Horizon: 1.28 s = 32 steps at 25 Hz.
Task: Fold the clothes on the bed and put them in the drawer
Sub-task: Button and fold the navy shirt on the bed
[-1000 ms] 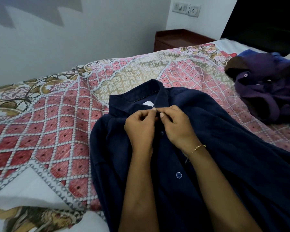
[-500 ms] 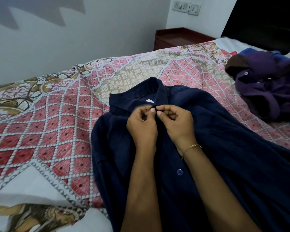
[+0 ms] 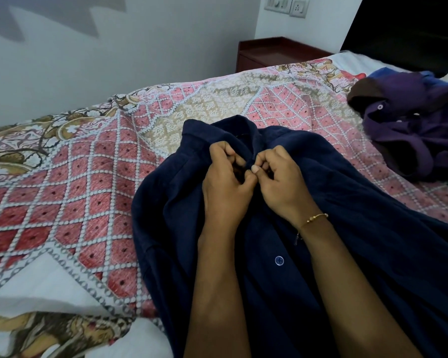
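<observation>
One navy shirt spread on the bed, left hand and right hand pinching its placket below the collar, one button visible lower down, one purple garment heap (crumpled) far right, one bedside cabinet behind.

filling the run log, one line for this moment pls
step: buttoning shirt near collar | hands: left and right pinch placket | purple clothes: unfolded

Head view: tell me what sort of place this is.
Most likely a bedroom: a bed under a red and cream patterned bedspread, a dark wooden bedside table against the white wall, and a white wall socket plate.
</observation>
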Tool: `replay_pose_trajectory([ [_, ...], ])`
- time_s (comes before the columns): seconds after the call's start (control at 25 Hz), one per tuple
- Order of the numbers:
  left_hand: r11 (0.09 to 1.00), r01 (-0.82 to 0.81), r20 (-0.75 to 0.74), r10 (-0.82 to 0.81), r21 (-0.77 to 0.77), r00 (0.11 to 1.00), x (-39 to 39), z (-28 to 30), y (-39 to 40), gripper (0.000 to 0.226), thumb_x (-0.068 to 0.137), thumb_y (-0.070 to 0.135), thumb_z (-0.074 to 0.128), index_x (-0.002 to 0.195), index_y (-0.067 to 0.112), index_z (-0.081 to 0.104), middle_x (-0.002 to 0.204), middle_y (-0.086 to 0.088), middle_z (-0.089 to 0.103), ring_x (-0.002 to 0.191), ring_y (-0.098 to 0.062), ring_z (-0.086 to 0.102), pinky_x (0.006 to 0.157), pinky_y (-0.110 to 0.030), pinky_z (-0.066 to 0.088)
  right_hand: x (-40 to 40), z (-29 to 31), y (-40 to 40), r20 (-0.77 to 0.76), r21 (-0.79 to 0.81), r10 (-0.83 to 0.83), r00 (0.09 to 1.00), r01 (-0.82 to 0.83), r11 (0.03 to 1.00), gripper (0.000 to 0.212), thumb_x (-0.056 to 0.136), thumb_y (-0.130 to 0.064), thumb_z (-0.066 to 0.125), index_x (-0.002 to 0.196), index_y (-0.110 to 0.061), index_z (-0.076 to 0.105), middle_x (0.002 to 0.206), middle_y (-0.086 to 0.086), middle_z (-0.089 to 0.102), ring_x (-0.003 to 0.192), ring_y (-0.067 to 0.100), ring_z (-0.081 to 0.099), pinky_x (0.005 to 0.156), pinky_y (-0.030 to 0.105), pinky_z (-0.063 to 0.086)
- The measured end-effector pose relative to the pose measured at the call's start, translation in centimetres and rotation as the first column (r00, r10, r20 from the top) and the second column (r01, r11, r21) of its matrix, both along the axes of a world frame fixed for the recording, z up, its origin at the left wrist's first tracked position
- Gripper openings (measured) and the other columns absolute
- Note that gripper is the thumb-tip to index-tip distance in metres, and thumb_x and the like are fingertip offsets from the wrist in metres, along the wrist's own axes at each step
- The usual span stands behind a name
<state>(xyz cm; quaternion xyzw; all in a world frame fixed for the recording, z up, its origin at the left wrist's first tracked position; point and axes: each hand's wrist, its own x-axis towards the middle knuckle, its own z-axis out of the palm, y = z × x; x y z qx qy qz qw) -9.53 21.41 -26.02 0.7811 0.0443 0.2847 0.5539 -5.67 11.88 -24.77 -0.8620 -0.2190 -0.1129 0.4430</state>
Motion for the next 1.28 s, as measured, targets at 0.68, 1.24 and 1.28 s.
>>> replay_pose_trajectory([
  [0.68,0.943,-0.329,-0.008,0.329,-0.056,0.944,-0.3,0.2,-1.8,0.03,0.079,0.006,0.065,0.098,0.019,0.046,0.076,0.015,0.058,0.07,-0.008,0.059,0.069,-0.021,0.041,0.7,-1.0,0.8,-0.434,0.365,0.144,0.889,0.027,0.931,0.026,0.095,-0.012,0.047,0.072,-0.021,0.05,0.088,0.01,0.051,0.077,0.015,0.046,0.071,0.027,0.04],
  [1.24,0.957,-0.054,-0.268,-0.025,-0.284,0.963,-1.5,-0.3,-0.1,0.03,0.078,-0.006,0.063,0.086,0.019,0.049,0.09,-0.002,0.061,0.087,-0.016,0.06,0.079,-0.024,0.048,-3.1,-1.3,-3.6,-0.153,-0.373,-0.043,0.987,-0.018,0.928,0.022,0.082,-0.012,0.066,0.102,-0.008,0.06,0.098,0.002,0.05,0.096,0.023,0.049,0.089,0.034,0.043],
  [1.28,0.995,-0.012,-0.315,-0.021,-0.101,0.949,-2.1,0.2,-0.1,0.024,0.078,-0.001,0.066,0.091,0.015,0.054,0.094,-0.005,0.061,0.092,-0.019,0.058,0.082,-0.027,0.047,-3.4,-1.5,-3.4,-0.096,-0.382,-0.082,0.992,0.039,0.923,0.019,0.084,-0.012,0.063,0.102,-0.006,0.061,0.099,0.007,0.054,0.096,0.027,0.05,0.088,0.037,0.043],
])
